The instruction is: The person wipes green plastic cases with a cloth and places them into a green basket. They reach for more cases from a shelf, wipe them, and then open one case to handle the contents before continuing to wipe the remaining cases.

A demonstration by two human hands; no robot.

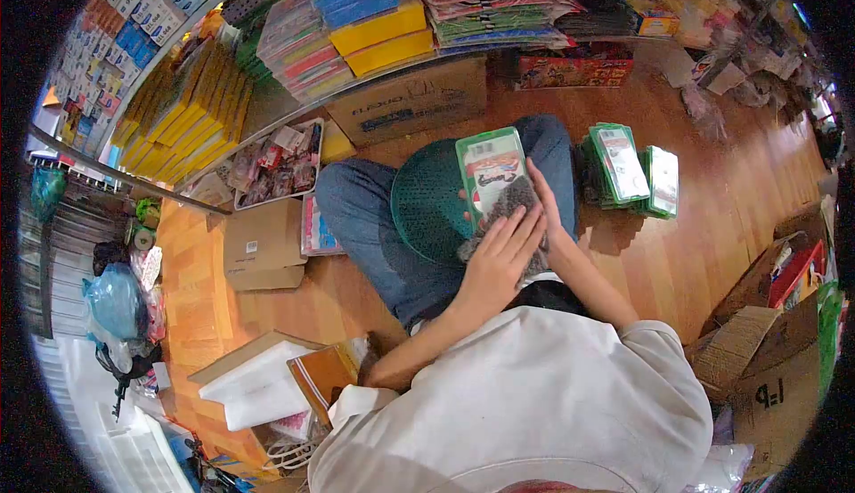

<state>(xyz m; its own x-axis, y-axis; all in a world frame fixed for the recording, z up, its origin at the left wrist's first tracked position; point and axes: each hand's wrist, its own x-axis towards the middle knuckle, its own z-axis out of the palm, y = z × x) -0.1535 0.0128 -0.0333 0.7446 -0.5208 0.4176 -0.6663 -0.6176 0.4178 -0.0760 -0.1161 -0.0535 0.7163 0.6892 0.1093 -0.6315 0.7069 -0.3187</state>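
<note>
Pressing a grey cloth (511, 201) over the lower part of a green-edged case (489, 156), the left hand (509, 245) could push harder than the other hand can resist, and the likeliest trouble is the case tilting or sliding out of its support. The cause would be pressure landing on the near end alone, while the far end juts out beyond both hands. Loose folds of the cloth might also catch on the case's rim and drag it askew, or tug at the printed insert if its cover is not firmly closed. A slip would probably drop the case into the round green mesh basket (427, 203) between the person's legs, or onto the wooden floor (712, 252).

As for the grip, the left one is partly curled, its fingers laid together over the cloth and holding it against the case. The right hand (545, 192) is closed around the case from beneath, thumb along the right edge and fingertips showing at the left edge; how firmly the hidden palm bears on the underside is hard to tell. The case lies between the two hands, printed face up and slanted, above the basket's right side. More green-edged cases (621, 165) are stacked on the floor beyond the right knee.
</note>
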